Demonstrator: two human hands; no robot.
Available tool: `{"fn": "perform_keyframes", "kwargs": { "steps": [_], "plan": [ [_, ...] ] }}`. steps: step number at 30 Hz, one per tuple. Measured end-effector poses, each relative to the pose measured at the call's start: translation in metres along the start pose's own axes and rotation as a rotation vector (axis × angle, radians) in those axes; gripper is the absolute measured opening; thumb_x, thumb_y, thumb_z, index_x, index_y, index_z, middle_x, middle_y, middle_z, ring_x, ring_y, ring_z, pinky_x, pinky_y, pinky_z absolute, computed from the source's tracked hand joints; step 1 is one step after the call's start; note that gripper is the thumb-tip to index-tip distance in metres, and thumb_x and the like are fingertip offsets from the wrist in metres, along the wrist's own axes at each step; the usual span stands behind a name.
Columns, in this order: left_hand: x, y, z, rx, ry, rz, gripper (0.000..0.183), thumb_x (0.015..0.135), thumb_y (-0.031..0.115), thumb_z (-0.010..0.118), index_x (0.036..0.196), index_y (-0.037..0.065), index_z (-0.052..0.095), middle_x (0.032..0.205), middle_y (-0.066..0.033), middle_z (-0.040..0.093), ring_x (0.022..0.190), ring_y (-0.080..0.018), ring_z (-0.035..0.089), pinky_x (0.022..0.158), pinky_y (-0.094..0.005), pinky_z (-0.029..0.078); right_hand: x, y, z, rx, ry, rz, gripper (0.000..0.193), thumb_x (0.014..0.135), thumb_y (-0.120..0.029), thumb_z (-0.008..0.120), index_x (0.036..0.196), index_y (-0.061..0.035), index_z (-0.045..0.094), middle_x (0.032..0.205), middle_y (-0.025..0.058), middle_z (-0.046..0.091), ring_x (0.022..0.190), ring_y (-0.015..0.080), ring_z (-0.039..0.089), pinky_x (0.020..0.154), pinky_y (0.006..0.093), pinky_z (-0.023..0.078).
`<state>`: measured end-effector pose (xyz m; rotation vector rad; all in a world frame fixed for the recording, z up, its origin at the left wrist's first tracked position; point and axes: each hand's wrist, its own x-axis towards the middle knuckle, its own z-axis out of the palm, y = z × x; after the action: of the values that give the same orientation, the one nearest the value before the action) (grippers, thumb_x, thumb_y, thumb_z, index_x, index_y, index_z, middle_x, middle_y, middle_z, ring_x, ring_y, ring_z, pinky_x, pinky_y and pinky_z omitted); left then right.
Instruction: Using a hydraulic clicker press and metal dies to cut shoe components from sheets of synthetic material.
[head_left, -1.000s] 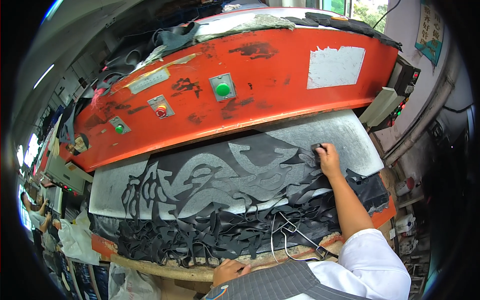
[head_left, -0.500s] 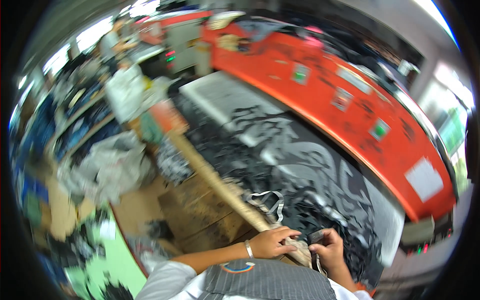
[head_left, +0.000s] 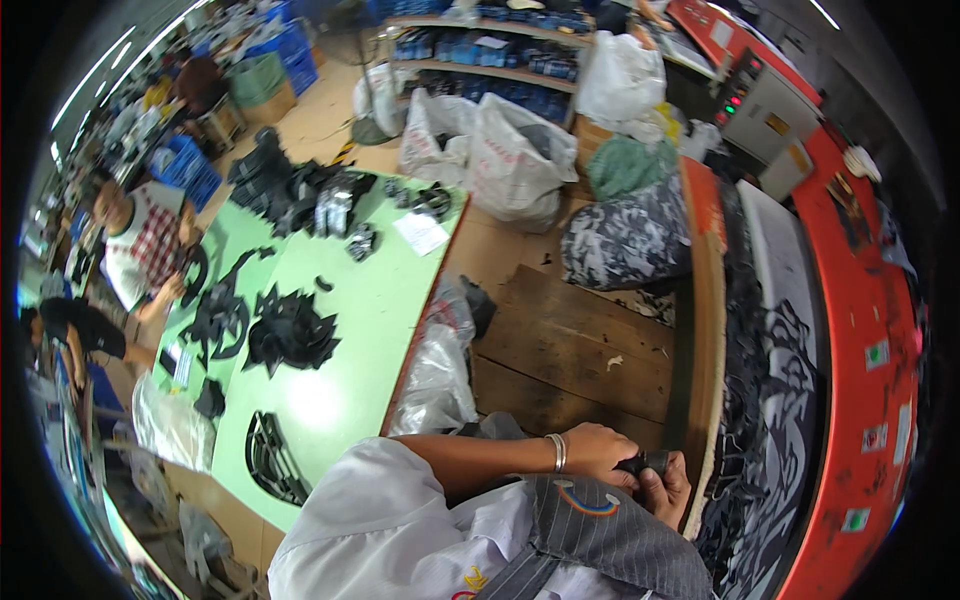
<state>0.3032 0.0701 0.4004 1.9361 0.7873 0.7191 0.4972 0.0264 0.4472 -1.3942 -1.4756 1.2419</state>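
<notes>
Close in front of my body, both hands meet at a small dark bundle (head_left: 645, 463) that looks like stacked or folded black pieces. My left hand (head_left: 598, 455), with a silver bracelet at the wrist, curls its fingers round the bundle's left end. On the other end, my right hand (head_left: 668, 492) pinches with thumb and fingers. The palms hide part of the bundle, so its exact kind cannot be made out. Just right of the hands runs the wooden edge (head_left: 708, 400) of the machine bed, with cut dark pieces (head_left: 745, 440) lying beyond it.
A green table (head_left: 370, 290) to my left bears piles of black cut pieces (head_left: 290, 330). A red machine (head_left: 860, 420) stands at the right. White sacks (head_left: 515, 160) and a grey patterned bag (head_left: 625, 235) sit ahead by wooden boards (head_left: 570, 340). A co-worker (head_left: 150, 240) stands across the table.
My view and body have turned left, from the machine bed toward the green table. Both hands have come away from the bed's edge with the dark bundle, and sit closer together.
</notes>
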Motion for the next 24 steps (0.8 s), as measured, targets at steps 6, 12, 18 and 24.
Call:
{"fn": "perform_keyframes", "kwargs": {
  "steps": [6, 12, 18, 24],
  "plan": [
    [-0.021, -0.014, -0.020, 0.207, 0.166, 0.236, 0.046, 0.087, 0.051, 0.060, 0.073, 0.007, 0.058, 0.071, -0.0100, 0.062, 0.069, -0.0325, 0.062, 0.061, -0.0438, 0.051, 0.015, -0.004, 0.035, 0.164, -0.096, 0.022, 0.021, 0.094, -0.018, 0.060, 0.091, 0.0027, 0.059, 0.087, 0.0010, 0.051, 0.081, 0.0105, 0.049, 0.074, 0.0238, 0.039],
    [-0.081, -0.027, -0.058, -0.091, 0.578, -0.064, 0.037, 0.086, 0.034, 0.068, 0.066, 0.005, 0.057, 0.064, -0.0096, 0.058, 0.058, -0.0231, 0.058, 0.055, -0.0369, 0.045, 0.043, -0.010, 0.020, -0.042, 0.644, -0.007, 0.022, 0.101, -0.029, 0.051, 0.103, -0.0078, 0.056, 0.080, -0.0007, 0.055, 0.068, 0.0081, 0.050, 0.056, 0.0226, 0.040],
    [-0.258, -0.134, -0.109, -0.244, 1.536, -0.956, 0.041, 0.086, 0.041, 0.068, 0.083, 0.001, 0.070, 0.062, -0.0011, 0.058, 0.058, -0.0092, 0.054, 0.053, -0.0254, 0.041, -0.013, 0.058, -0.178, -1.107, 0.583, -0.170, 0.028, 0.091, -0.011, 0.058, 0.113, 0.0067, 0.058, 0.114, 0.0221, 0.057, 0.107, 0.0388, 0.054, 0.093, 0.0430, 0.043],
    [-0.390, -0.218, -0.063, -0.662, 1.575, -1.456, 0.072, 0.088, 0.070, 0.045, 0.124, 0.008, 0.054, 0.094, -0.0108, 0.065, 0.068, -0.0232, 0.064, 0.055, -0.0355, 0.045, -0.079, 0.044, -0.199, -1.198, 0.381, 0.476, 0.031, 0.087, 0.001, 0.055, 0.116, 0.0013, 0.064, 0.126, 0.0263, 0.057, 0.116, 0.0376, 0.056, 0.099, 0.0374, 0.045]
  ]
}}
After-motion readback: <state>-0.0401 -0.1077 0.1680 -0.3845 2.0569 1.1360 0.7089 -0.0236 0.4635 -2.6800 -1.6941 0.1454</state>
